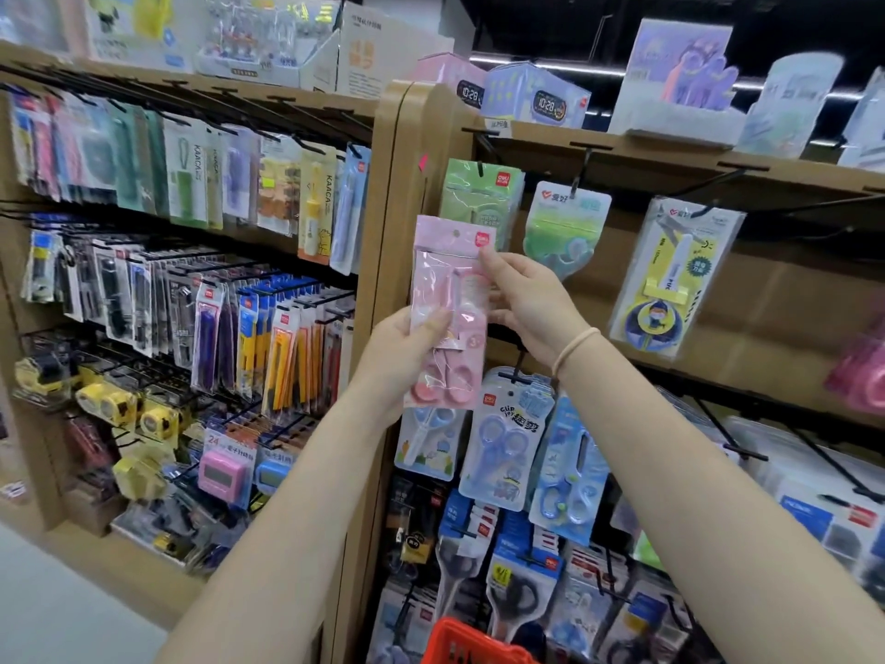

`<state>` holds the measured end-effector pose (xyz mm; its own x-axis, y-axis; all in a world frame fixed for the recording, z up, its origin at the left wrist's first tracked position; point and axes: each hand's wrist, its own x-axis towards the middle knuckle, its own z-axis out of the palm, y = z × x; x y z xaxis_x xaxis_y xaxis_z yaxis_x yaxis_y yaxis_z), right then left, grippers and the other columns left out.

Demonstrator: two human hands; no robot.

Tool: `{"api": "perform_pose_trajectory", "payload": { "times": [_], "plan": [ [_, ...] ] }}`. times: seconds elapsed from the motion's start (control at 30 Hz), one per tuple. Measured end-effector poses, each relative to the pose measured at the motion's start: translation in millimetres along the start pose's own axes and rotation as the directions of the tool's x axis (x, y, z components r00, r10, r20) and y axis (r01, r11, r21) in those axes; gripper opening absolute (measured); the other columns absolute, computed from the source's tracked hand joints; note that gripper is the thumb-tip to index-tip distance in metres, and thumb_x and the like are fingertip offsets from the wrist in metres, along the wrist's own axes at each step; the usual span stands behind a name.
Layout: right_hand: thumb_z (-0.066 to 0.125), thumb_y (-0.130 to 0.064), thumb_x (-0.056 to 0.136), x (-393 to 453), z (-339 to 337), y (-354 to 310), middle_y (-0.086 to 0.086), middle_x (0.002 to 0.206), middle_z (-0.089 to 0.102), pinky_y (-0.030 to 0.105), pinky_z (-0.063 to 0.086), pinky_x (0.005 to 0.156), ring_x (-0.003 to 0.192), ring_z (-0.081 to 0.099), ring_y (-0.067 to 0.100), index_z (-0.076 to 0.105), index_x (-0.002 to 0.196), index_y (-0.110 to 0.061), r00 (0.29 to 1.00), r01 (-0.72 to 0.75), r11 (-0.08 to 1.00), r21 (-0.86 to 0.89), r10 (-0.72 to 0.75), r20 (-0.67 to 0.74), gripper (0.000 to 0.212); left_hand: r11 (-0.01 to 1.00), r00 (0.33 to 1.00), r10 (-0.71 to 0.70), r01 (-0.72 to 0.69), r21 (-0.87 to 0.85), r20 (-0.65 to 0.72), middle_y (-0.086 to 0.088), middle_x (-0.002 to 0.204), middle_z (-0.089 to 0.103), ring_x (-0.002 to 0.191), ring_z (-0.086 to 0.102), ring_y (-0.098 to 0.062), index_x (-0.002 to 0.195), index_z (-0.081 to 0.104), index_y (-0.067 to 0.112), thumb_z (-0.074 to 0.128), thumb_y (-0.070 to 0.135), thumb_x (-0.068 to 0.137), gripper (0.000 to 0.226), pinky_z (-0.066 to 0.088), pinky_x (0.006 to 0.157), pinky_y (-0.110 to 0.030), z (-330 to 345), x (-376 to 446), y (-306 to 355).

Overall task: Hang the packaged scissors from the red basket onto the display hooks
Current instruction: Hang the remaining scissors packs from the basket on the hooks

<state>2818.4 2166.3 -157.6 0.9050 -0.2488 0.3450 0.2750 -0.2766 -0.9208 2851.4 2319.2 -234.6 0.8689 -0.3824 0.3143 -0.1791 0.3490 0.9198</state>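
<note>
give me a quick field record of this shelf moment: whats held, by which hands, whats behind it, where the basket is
held item: pink packaged scissors, upright, not yet on a hook
left hand: grips the pack's lower half
right hand: pinches its right edge
behind it: green packaged scissors hanging on a hook
below: blue packaged scissors hanging
red basket: bottom edge of view, contents not clear

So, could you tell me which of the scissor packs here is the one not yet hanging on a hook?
The pink scissors pack, held up by the left hand and right hand; the green and blue packs hang from hooks.
</note>
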Motion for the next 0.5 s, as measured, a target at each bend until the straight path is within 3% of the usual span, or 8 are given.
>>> {"api": "perform_pose_trajectory", "payload": {
  "times": [0.13,0.23,0.37,0.43,0.5],
  "plan": [
    [0.063,-0.028,0.099,0,1,-9,0.01,0.101,0.075,0.043,0.059,0.086,0.088,0.069,0.021,0.071,0.103,-0.01,0.998,0.06,0.998,0.031,-0.06,0.002,0.02,1.0,1.0,0.029,-0.029,0.003,0.005,-0.012,0.101,0.079,0.088,0.075,-0.029,0.107,0.074,0.012,0.07,0.029,0.095,0.022,0.058,0.081,-0.043,1,1,4],
    [0.065,-0.024,0.097,7,3,-16,0.013,0.103,0.076,0.047,0.058,0.088,0.087,0.07,0.022,0.073,0.096,-0.014,0.99,0.109,0.994,0.01,-0.108,-0.091,0.012,0.996,0.997,0.072,-0.07,0.051,-0.033,-0.004,0.098,0.08,0.087,0.077,-0.024,0.114,0.071,0.015,0.075,0.027,0.091,0.026,0.06,0.077,-0.042,-1,4,9],
    [0.066,-0.023,0.097,27,6,-33,0.017,0.103,0.075,0.051,0.055,0.094,0.094,0.071,0.03,0.072,0.088,-0.02,0.966,0.134,0.991,-0.006,-0.132,-0.222,0.011,0.99,0.988,0.141,-0.14,0.031,-0.062,-0.002,0.095,0.08,0.082,0.077,-0.015,0.125,0.06,0.015,0.076,0.011,0.089,0.04,0.058,0.065,-0.024,-3,11,14],
    [0.066,-0.02,0.097,40,6,-42,0.023,0.11,0.072,0.053,0.054,0.096,0.106,0.068,0.039,0.075,0.094,-0.011,0.947,0.153,0.987,-0.043,-0.159,-0.277,0.013,0.987,0.982,0.162,-0.16,0.034,-0.099,-0.006,0.097,0.079,0.081,0.077,-0.016,0.131,0.056,0.016,0.075,0.011,0.091,0.045,0.057,0.062,-0.022,-4,17,16],
    [0.066,-0.018,0.096,52,9,-50,0.028,0.112,0.068,0.056,0.052,0.095,0.106,0.066,0.043,0.072,0.103,0.003,0.931,0.167,0.983,-0.079,-0.184,-0.314,0.023,0.981,0.971,0.194,-0.19,0.043,-0.142,-0.008,0.099,0.077,0.081,0.076,-0.016,0.132,0.055,0.016,0.074,0.011,0.092,0.045,0.057,0.059,-0.021,-4,22,18]
  ]
}}
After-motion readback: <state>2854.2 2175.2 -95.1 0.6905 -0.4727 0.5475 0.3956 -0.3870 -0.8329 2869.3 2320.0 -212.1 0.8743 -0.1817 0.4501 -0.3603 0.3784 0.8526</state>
